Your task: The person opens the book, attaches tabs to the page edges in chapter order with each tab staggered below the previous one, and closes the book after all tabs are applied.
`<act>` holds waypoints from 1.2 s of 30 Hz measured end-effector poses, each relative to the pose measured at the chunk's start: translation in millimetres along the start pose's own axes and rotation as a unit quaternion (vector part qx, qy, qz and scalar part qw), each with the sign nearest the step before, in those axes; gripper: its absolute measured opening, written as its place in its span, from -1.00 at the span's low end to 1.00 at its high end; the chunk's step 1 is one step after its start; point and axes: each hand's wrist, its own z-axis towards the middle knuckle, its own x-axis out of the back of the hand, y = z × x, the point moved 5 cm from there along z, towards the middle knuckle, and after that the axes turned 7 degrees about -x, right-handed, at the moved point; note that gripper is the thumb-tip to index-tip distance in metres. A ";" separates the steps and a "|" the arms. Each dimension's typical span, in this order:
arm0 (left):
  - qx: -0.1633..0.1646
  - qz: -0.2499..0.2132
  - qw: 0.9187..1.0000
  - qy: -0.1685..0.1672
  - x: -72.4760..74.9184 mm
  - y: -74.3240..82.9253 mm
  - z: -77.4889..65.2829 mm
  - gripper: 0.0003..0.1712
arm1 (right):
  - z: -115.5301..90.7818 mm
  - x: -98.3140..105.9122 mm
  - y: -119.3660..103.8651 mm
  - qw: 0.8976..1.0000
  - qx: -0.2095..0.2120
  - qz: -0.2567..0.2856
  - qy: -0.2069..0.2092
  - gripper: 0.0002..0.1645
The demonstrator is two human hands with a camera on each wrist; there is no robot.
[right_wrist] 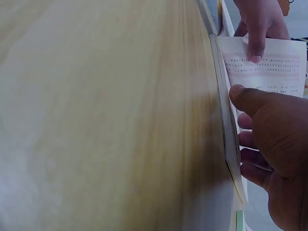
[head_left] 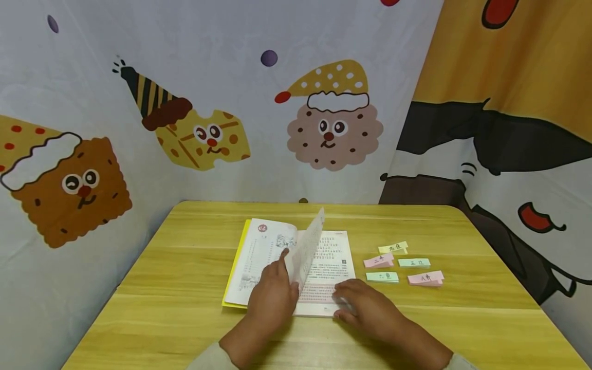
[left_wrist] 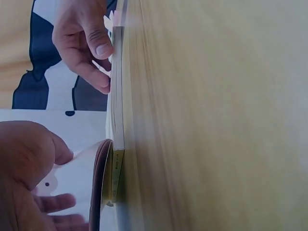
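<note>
An open book (head_left: 259,267) with a yellow cover edge lies on the wooden table, printed text on its pages. My left hand (head_left: 274,294) pinches a raised page (head_left: 309,252) that stands up near the book's middle. The left thumb (right_wrist: 256,52) presses on the printed face of that page in the right wrist view, with the other fingers behind it. My right hand (head_left: 370,311) rests at the lower right corner of the book, its fingers loosely bent over the right-hand page (head_left: 319,309). From the left wrist, the right hand (left_wrist: 84,43) shows beside the book's edge.
Several folded paper slips with handwriting lie right of the book: a yellow slip (head_left: 393,247), pink ones such as the near pink slip (head_left: 425,278), and green ones such as the near green slip (head_left: 382,277). Behind the table (head_left: 185,246) hangs a cartoon-printed cloth (head_left: 259,185).
</note>
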 end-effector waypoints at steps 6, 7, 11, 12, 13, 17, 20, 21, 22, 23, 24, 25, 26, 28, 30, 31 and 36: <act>-0.013 0.046 0.997 0.053 5.1 -2.7 0.4 0.19 | -0.4 -1.6 0.2 1.000 -0.001 -0.011 -0.003 -0.59; -0.014 0.056 0.996 0.061 6.1 -2.8 0.2 0.22 | -0.6 -1.8 0.2 1.000 -0.002 -0.011 -0.004 -0.59; -0.014 0.086 0.992 0.091 9.3 -3.9 0.2 0.30 | -0.9 -1.2 -0.4 1.000 -0.004 -0.010 -0.004 -0.60; -0.013 0.088 0.991 0.097 10.3 -4.1 0.5 0.31 | -0.9 -1.1 -0.5 1.000 -0.004 -0.010 -0.004 -0.60; -0.012 0.088 0.991 0.102 11.3 -4.4 0.5 0.32 | -1.0 -1.0 -0.7 1.000 -0.005 -0.010 -0.005 -0.60; -0.008 0.084 0.989 0.120 14.9 -5.8 0.9 0.32 | -1.3 -0.9 -1.6 1.000 -0.002 -0.017 -0.003 -0.60; -0.010 0.082 0.987 0.141 18.3 -6.2 1.4 0.32 | -1.5 -1.5 -1.6 1.000 0.001 -0.022 -0.001 -0.60; -0.010 0.082 0.985 0.151 19.7 -6.4 1.6 0.31 | -1.6 -1.9 -1.5 1.000 0.001 -0.023 -0.001 -0.61; -0.012 0.081 0.984 0.161 21.1 -6.3 1.7 0.31 | -1.6 -2.2 -1.3 1.000 0.001 -0.024 -0.001 -0.61; -0.014 0.079 0.982 0.172 22.7 -6.2 1.9 0.31 | -1.7 -2.5 -1.0 1.000 0.000 -0.024 -0.001 -0.60; -0.017 0.079 0.980 0.183 24.3 -6.2 2.0 0.31 | -1.8 -2.7 -0.8 1.000 0.001 -0.024 -0.001 -0.60; -0.019 0.078 0.978 0.193 25.9 -6.1 2.1 0.31 | -1.8 -2.8 -0.8 1.000 0.002 -0.024 -0.001 -0.60; -0.022 0.077 0.976 0.202 27.5 -6.0 2.2 0.30 | -1.8 -2.7 -0.7 1.000 0.002 -0.023 -0.001 -0.60; -0.028 0.081 0.973 0.216 30.3 -6.0 2.4 0.29 | -1.8 -2.5 -0.6 1.000 0.003 -0.023 0.001 -0.60; -0.029 0.083 0.971 0.221 32.3 -6.8 2.7 0.29 | -1.6 -2.3 -0.5 1.000 0.004 -0.021 0.001 -0.60; -0.026 0.083 0.972 0.219 33.0 -7.6 2.9 0.29 | -1.6 -2.2 -0.4 1.000 0.002 -0.021 0.001 -0.60; -0.003 0.089 0.973 0.211 36.7 -14.2 4.1 0.33 | -1.4 -2.2 -0.3 1.000 -0.003 -0.021 -0.002 -0.60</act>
